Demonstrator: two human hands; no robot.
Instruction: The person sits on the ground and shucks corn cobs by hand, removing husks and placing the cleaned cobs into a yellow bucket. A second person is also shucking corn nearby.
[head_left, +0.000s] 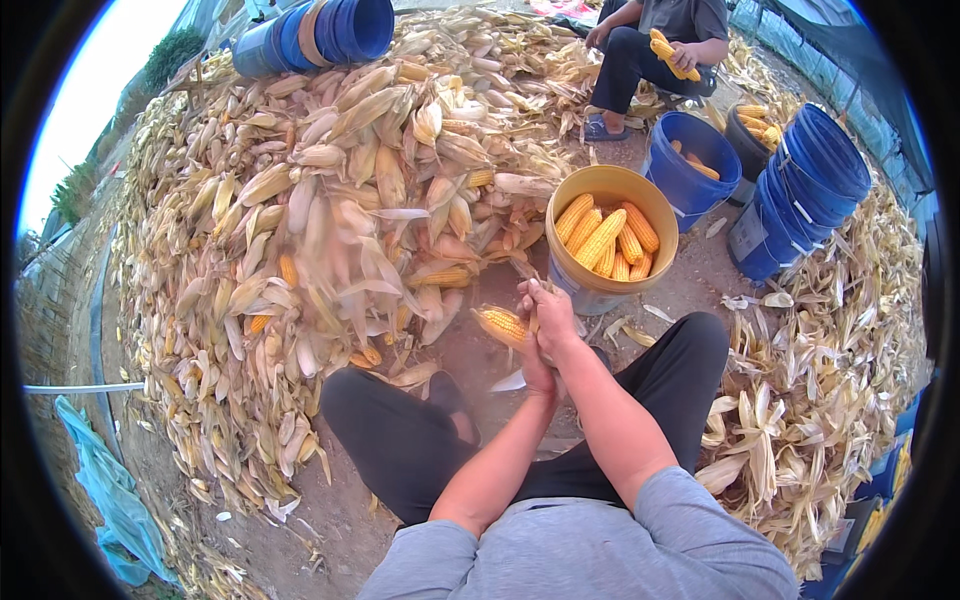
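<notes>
Between my knees, my left hand (539, 367) is closed around the lower part of a corn cob (499, 324). The cob's yellow kernels are bared and its tip points up and to the left. My right hand (553, 315) is pressed close beside it, fingers pinched on dry husk at the cob's side; how much husk it grips is partly hidden. Just beyond my hands stands a bucket (611, 180) with a yellow inside, holding several husked cobs (600, 236).
A large heap of unhusked corn (315, 195) spreads left and ahead. Loose husks (787, 450) pile at right. A blue bucket (686, 124), a dark bucket (739, 146) and stacked blue buckets (799, 191) stand at right. Another person (660, 56) sits holding cobs. Buckets (315, 34) lie atop the heap.
</notes>
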